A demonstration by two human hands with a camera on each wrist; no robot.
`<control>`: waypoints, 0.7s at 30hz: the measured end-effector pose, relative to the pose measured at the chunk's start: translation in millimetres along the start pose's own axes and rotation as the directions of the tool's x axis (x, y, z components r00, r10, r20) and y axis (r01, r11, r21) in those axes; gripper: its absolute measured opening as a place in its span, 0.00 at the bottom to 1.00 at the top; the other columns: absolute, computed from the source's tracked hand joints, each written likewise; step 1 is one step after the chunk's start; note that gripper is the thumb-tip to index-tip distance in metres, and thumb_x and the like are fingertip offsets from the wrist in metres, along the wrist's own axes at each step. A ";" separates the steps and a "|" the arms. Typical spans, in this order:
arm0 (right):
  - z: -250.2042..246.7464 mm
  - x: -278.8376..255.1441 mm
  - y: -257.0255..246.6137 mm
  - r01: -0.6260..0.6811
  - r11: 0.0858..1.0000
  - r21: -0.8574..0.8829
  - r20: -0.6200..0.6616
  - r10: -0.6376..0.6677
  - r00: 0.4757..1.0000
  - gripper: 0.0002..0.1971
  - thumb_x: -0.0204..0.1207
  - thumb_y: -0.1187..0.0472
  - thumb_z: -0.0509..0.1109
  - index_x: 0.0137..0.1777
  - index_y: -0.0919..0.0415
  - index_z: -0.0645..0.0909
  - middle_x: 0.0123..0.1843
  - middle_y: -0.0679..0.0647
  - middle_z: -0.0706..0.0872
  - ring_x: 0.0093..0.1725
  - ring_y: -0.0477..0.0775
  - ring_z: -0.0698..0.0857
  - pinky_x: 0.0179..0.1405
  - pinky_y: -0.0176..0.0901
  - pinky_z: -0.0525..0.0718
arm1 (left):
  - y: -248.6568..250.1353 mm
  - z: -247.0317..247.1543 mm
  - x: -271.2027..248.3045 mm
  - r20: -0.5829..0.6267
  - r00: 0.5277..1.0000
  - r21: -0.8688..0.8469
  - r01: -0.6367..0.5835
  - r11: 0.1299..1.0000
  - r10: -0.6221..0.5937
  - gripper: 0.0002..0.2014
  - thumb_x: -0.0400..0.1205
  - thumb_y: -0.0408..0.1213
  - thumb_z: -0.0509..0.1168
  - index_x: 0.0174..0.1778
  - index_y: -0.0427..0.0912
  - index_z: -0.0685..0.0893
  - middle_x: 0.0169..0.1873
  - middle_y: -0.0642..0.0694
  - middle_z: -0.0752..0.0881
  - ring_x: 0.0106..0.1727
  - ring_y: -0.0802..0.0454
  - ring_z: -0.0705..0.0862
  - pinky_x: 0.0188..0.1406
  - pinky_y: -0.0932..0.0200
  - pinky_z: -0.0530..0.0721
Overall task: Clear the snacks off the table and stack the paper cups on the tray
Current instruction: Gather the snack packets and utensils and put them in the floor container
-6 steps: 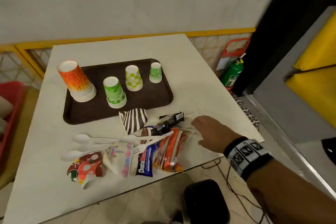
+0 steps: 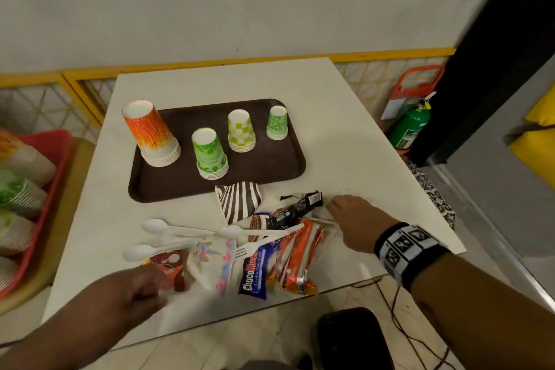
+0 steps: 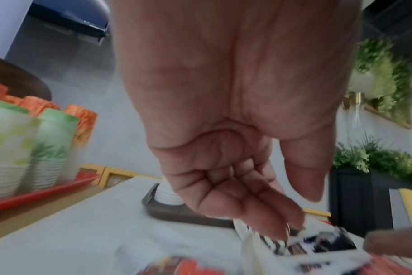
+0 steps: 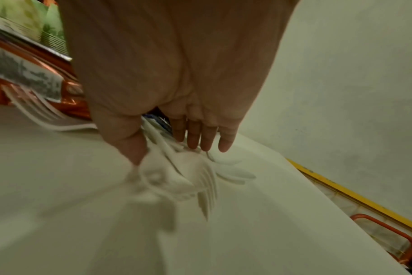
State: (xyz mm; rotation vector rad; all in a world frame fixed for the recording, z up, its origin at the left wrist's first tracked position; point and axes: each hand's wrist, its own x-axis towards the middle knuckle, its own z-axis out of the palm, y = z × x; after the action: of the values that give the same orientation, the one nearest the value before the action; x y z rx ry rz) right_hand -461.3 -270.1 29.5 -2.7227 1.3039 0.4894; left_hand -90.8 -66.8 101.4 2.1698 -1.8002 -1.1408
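Right hand (image 2: pixel 356 225) pinching white forks (image 4: pixel 176 178) near surface (image 2: pixel 360 144) edge, left hand (image 2: pixel 135 294) loosely curled, empty, nearing snack packets (image 2: pixel 288 255); risk: hurried sweep knocking packets or spoons (image 2: pixel 168 230) off.

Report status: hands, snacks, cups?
Right hand pinching white plastic forks. Left hand empty. Foil snack packets uncleared. Four paper cup stacks on brown tray.

I'm looking at what seems a small eatery. A serving tray (image 2: pixel 150 186) with paper-cup stacks (image 2: pixel 211 153) sits on the table (image 2: pixel 345 141). A fire extinguisher (image 2: pixel 410 126) stands nearby, and plants (image 3: pixel 384 78) hang on the wall.
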 end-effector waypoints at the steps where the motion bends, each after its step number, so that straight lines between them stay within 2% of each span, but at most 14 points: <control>1: 0.5 4.6 2.8 0.004 1.000 -0.014 -0.010 -0.004 1.000 0.28 0.77 0.63 0.66 0.78 0.59 0.68 0.73 0.57 0.74 0.70 0.58 0.76 0.71 0.48 0.75 | 5.4 -8.5 7.5 -0.023 1.000 0.019 -0.003 1.000 0.003 0.04 0.77 0.52 0.73 0.45 0.67 0.87 0.40 0.66 0.89 0.41 0.67 0.86 0.45 0.64 0.82; 2: -1.6 7.4 4.5 -0.001 1.000 -0.014 -0.021 0.001 1.000 0.27 0.77 0.63 0.65 0.77 0.58 0.68 0.71 0.56 0.75 0.67 0.57 0.77 0.68 0.47 0.77 | 7.8 -13.5 19.5 -0.103 0.994 0.050 -0.024 0.998 0.029 0.05 0.78 0.47 0.74 0.44 0.64 0.86 0.41 0.65 0.88 0.42 0.67 0.86 0.43 0.67 0.80; 3: -0.8 10.6 7.0 -0.002 1.000 -0.015 -0.030 0.002 1.000 0.27 0.78 0.63 0.65 0.77 0.57 0.68 0.69 0.55 0.76 0.65 0.56 0.77 0.65 0.46 0.77 | 7.5 -18.7 30.3 -0.129 0.991 0.085 -0.018 0.996 0.029 0.08 0.79 0.44 0.75 0.46 0.63 0.83 0.42 0.63 0.88 0.43 0.67 0.85 0.42 0.70 0.78; 6: 4.0 19.8 13.7 -0.032 0.999 0.019 -0.014 0.032 0.999 0.25 0.78 0.62 0.64 0.76 0.54 0.68 0.66 0.52 0.78 0.61 0.54 0.79 0.61 0.46 0.79 | 11.6 -35.3 65.0 -0.135 0.989 0.233 -0.030 0.972 0.063 0.16 0.78 0.44 0.76 0.59 0.58 0.80 0.52 0.62 0.82 0.50 0.64 0.83 0.45 0.76 0.74; 7: 5.0 21.9 15.2 -0.048 0.998 0.039 -0.005 0.049 0.999 0.23 0.78 0.62 0.62 0.73 0.53 0.69 0.64 0.51 0.79 0.60 0.54 0.80 0.60 0.46 0.81 | 9.8 -39.8 77.6 -0.138 0.987 0.283 -0.039 0.958 0.081 0.19 0.78 0.42 0.76 0.64 0.54 0.81 0.55 0.58 0.81 0.53 0.61 0.82 0.47 0.74 0.76; 9: 7.3 23.6 18.8 -0.081 0.995 0.064 0.009 0.081 0.997 0.19 0.79 0.62 0.61 0.69 0.54 0.72 0.63 0.51 0.79 0.59 0.54 0.80 0.57 0.46 0.81 | 7.0 -47.0 99.8 -0.106 0.992 0.364 -0.022 0.931 0.065 0.25 0.76 0.39 0.76 0.69 0.49 0.79 0.61 0.53 0.81 0.58 0.54 0.82 0.56 0.64 0.81; 13: 10.2 22.8 24.5 -0.128 0.989 0.078 0.069 0.123 0.990 0.16 0.80 0.63 0.59 0.67 0.55 0.72 0.64 0.52 0.77 0.62 0.55 0.79 0.59 0.46 0.80 | 2.5 -42.6 132.4 0.070 0.996 0.590 0.006 0.807 -0.059 0.35 0.73 0.41 0.78 0.76 0.48 0.74 0.68 0.48 0.78 0.65 0.48 0.82 0.64 0.53 0.83; 15: 11.7 21.5 25.5 -0.148 0.985 0.085 0.071 0.142 0.987 0.16 0.80 0.61 0.60 0.68 0.54 0.72 0.65 0.52 0.77 0.63 0.55 0.79 0.60 0.45 0.79 | -0.3 -33.6 142.6 0.148 0.982 0.683 -0.016 0.730 -0.116 0.38 0.73 0.44 0.79 0.78 0.49 0.71 0.71 0.48 0.77 0.69 0.47 0.80 0.67 0.52 0.82; 17: 12.9 19.1 26.0 -0.170 0.982 0.085 0.074 0.164 0.984 0.17 0.82 0.59 0.62 0.70 0.54 0.72 0.66 0.52 0.78 0.65 0.54 0.79 0.62 0.45 0.79 | -3.3 -25.1 149.7 0.176 0.974 0.743 -0.037 0.668 -0.142 0.39 0.74 0.46 0.77 0.80 0.48 0.69 0.75 0.48 0.75 0.73 0.46 0.78 0.69 0.52 0.79; 21: 12.4 9.0 28.8 -0.212 0.970 0.120 0.079 0.203 0.976 0.19 0.83 0.61 0.58 0.74 0.55 0.69 0.66 0.53 0.78 0.65 0.55 0.78 0.62 0.46 0.79 | -4.7 -15.5 154.4 0.160 0.983 0.795 -0.073 0.602 -0.093 0.33 0.78 0.47 0.72 0.80 0.48 0.69 0.75 0.47 0.75 0.75 0.47 0.76 0.72 0.53 0.77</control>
State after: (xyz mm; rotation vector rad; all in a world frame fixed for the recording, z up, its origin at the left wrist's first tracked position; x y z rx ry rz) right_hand -481.4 -292.5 16.7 -2.4590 1.5538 0.4892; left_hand -74.7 -207.0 36.7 2.5272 -2.8048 -0.5501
